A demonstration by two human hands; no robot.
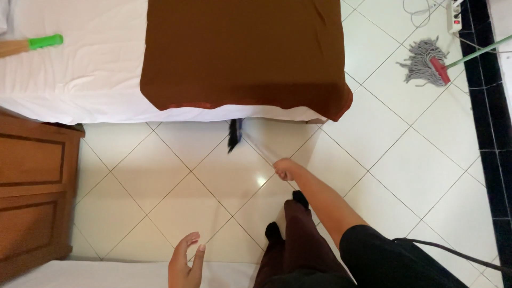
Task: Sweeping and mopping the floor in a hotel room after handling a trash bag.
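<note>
Dark-bristled broom (234,136) at bed edge, head half under white sheet (106,101), thin pale handle blurred
Right hand (285,169) clenched round handle end
Left hand (186,261) loose, fingers spread, grasping nothing
Risks, judged: bristles snagging brown cover (240,53) overhang, dragging it down; one-handed reach slipping on glossy tile floor (416,160); mop (426,61) well apart, no hazard

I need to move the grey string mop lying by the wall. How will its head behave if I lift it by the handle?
The mop head is probably floppy: its grey strands lie splayed loosely over the tiled floor, so they would likely hang and swing. It looks light for its size if dry, though I cannot tell whether it is wet. The thin green handle seems stiff and straight.
</note>
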